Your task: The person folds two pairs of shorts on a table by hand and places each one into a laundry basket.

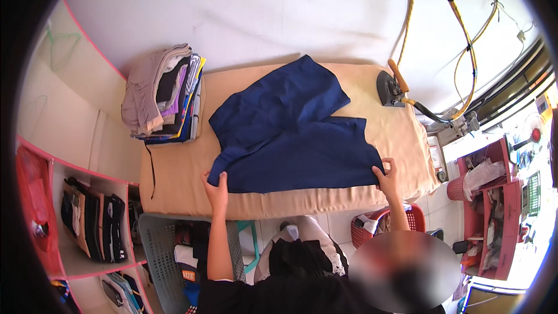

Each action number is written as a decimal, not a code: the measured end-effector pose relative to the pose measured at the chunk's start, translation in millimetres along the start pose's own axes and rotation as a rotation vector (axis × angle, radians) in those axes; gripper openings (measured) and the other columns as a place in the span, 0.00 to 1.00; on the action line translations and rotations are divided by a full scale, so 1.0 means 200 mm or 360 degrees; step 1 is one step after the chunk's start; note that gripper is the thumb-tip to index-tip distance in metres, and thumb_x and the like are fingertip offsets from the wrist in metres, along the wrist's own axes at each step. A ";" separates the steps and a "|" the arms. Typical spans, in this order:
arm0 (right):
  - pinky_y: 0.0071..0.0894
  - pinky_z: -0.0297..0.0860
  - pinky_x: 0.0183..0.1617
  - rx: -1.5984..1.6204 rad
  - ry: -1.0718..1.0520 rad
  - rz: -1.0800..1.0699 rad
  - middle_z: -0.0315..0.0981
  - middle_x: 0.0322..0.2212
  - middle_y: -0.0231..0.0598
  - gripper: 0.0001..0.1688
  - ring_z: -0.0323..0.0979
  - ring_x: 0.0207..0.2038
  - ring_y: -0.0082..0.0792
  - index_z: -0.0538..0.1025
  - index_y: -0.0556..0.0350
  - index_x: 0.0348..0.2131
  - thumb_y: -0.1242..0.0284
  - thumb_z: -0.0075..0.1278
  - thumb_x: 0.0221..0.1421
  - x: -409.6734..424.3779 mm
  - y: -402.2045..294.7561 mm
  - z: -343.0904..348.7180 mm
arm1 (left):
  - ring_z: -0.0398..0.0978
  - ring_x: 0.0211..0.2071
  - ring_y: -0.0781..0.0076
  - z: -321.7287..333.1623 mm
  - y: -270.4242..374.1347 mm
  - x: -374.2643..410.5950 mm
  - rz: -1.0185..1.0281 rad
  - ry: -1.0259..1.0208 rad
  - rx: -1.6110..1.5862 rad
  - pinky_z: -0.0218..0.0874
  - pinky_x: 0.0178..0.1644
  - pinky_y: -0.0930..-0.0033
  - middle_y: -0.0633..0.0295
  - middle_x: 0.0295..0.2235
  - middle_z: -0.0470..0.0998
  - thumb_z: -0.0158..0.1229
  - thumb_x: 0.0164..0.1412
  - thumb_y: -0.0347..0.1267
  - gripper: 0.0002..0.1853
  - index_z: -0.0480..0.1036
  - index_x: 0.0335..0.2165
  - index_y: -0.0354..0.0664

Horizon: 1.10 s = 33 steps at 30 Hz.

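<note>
A pair of navy blue shorts [287,139] lies spread over the ironing table's tan cloth cover [178,183], its waistband to the left and its leg openings to the right. My left hand [216,187] pinches the near corner of the waistband between thumb and fingers. At the near leg hem, my right hand [387,176] grips the fabric's edge. Some creases run across the middle of the shorts. A steam iron [389,91] with an orange handle rests at the table's far right, apart from both hands.
Folded clothes [163,96] are stacked at the table's far left. Yellow hoses [468,48] hang by the wall and lead to the iron. Below the near edge stand a grey laundry basket [154,244] and a red basket [416,216]. Pink-edged shelves [91,170] flank the left.
</note>
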State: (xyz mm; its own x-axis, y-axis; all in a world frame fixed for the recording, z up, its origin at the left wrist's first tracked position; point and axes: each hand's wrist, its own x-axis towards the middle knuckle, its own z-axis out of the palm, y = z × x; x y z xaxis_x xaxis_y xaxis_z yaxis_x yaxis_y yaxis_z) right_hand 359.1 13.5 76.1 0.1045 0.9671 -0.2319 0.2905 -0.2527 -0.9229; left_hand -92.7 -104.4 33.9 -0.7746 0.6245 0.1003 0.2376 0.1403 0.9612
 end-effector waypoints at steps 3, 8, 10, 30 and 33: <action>0.29 0.67 0.29 -0.0414 0.0202 -0.0248 0.68 0.30 0.46 0.27 0.70 0.29 0.32 0.63 0.56 0.46 0.79 0.55 0.45 -0.04 0.29 -0.13 | 0.70 0.38 0.65 -0.06 -0.10 -0.19 -0.0220 -0.0311 0.0058 0.59 0.46 0.66 0.52 0.38 0.70 0.65 0.48 0.35 0.32 0.59 0.48 0.35; 0.42 0.57 0.57 -0.0924 -0.0051 -0.1067 0.58 0.51 0.51 0.40 0.58 0.54 0.48 0.63 0.47 0.53 0.78 0.55 0.38 -0.22 0.16 0.07 | 0.68 0.45 0.58 -0.23 0.00 -0.32 0.0907 -0.0461 0.0726 0.55 0.52 0.58 0.52 0.44 0.68 0.63 0.44 0.30 0.29 0.64 0.47 0.40; 0.44 0.53 0.61 -0.1238 -0.0447 -0.1358 0.56 0.55 0.50 0.42 0.53 0.58 0.52 0.63 0.44 0.54 0.77 0.55 0.36 -0.30 0.10 0.19 | 0.63 0.52 0.59 -0.20 0.01 -0.36 0.1018 -0.0864 0.0870 0.48 0.58 0.51 0.57 0.50 0.65 0.61 0.42 0.29 0.28 0.66 0.47 0.44; 0.32 0.70 0.37 -0.1456 -0.1064 -0.0768 0.76 0.24 0.44 0.13 0.75 0.29 0.36 0.78 0.62 0.30 0.83 0.54 0.37 0.21 -0.09 -0.29 | 0.75 0.32 0.66 -0.29 0.32 -0.11 0.0309 -0.1450 0.0722 0.65 0.38 0.69 0.55 0.26 0.77 0.61 0.44 0.28 0.12 0.76 0.32 0.39; 0.19 0.66 0.31 -0.0814 -0.1007 -0.0417 0.74 0.21 0.29 0.06 0.69 0.26 0.17 0.77 0.61 0.24 0.85 0.56 0.40 0.33 -0.34 -0.31 | 0.73 0.32 0.75 -0.29 0.27 -0.06 0.0214 -0.1229 0.0293 0.65 0.38 0.73 0.59 0.26 0.76 0.63 0.45 0.28 0.13 0.75 0.33 0.35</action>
State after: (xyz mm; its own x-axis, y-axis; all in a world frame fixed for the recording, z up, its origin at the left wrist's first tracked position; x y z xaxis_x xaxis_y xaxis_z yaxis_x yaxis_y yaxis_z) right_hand 405.4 92.1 142.6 -0.5326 0.7919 -0.2987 0.6405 0.1464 -0.7539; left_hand -105.2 -148.9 98.8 -0.1245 0.9905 -0.0583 0.4451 0.1083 0.8889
